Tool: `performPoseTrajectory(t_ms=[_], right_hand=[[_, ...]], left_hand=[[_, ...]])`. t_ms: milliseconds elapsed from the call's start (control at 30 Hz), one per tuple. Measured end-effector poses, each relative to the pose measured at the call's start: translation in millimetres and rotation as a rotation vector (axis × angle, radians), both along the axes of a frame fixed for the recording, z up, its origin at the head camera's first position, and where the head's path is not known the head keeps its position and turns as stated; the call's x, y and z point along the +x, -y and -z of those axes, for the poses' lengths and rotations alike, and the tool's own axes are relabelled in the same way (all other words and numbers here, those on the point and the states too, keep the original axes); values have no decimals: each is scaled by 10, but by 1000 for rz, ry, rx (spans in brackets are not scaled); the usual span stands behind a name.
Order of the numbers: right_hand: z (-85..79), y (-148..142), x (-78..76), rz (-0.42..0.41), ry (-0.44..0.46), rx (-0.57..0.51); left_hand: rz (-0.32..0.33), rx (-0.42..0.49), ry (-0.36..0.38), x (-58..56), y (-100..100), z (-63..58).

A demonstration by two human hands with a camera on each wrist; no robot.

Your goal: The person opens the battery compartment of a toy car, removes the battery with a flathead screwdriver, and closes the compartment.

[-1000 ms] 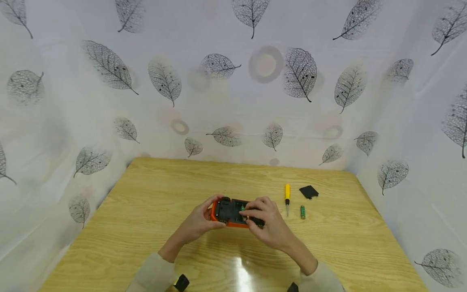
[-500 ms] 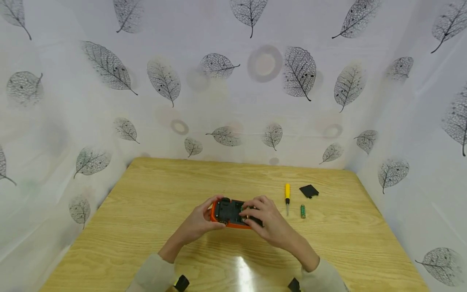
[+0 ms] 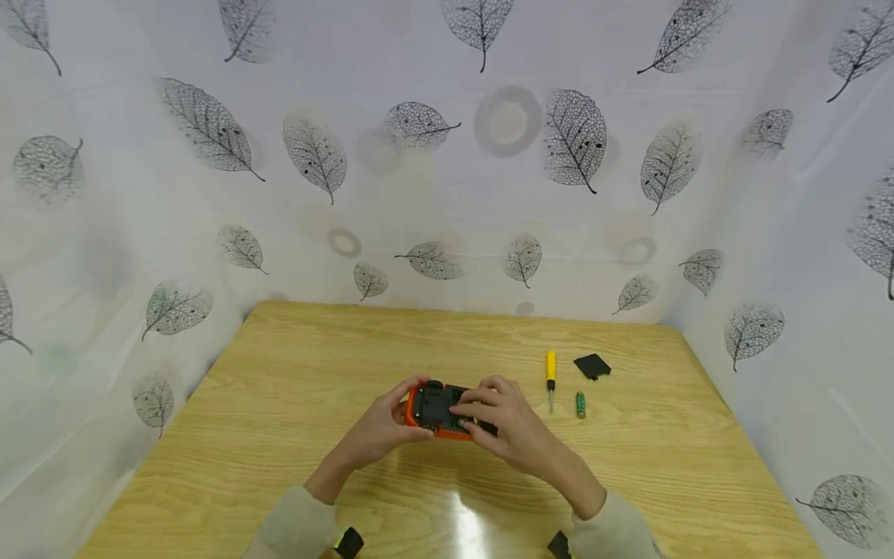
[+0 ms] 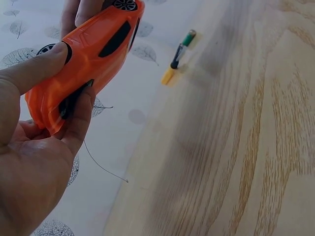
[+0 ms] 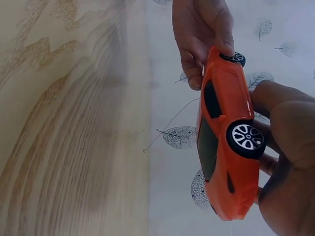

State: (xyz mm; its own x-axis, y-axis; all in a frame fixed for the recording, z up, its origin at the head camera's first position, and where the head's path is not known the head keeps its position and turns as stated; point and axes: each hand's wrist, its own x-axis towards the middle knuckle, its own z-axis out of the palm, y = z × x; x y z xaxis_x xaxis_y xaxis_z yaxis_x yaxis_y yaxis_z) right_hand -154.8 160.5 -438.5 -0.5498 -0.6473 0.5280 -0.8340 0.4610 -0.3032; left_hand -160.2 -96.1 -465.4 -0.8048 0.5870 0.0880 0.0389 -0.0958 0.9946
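Tbl (image 3: 300, 349) — L fingers (image 4: 81, 118) grip car (image 5: 226, 110), R fingers (image 3: 478, 410) touch underside (image 3: 434, 404).

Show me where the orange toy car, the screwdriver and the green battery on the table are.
Orange toy car (image 5: 233, 92), right wrist view: side between the wheels.
Screwdriver (image 3: 551, 368), head view: yellow handle.
Green battery (image 3: 580, 405), head view: middle of its casing.

Room to pass over bare yellowish wood-grain table (image 3: 293, 373) left of the left hand's (image 3: 377, 427) fingers, also nearside between the wrists. Upturned orange toy car (image 3: 434, 406) fills the gap between both hands' fingers; thin dark wire (image 4: 105, 170) juts beyond the left ones. Right of the right hand's (image 3: 515, 425) fingers: yellow-handled screwdriver (image 3: 551, 369), narrow lane, green cylindrical battery (image 3: 580, 404); flat black panel (image 3: 592, 366) farther out.
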Motion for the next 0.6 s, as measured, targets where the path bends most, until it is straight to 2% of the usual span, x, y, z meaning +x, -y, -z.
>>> performPoseTrajectory(t_ms=[267, 600], right_hand=[[6, 23, -8, 0, -7, -67], [24, -9, -75, 31, -83, -235]], left_hand=[[-4, 5, 5, 2, -5, 0], [-6, -2, -25, 12, -3, 22]])
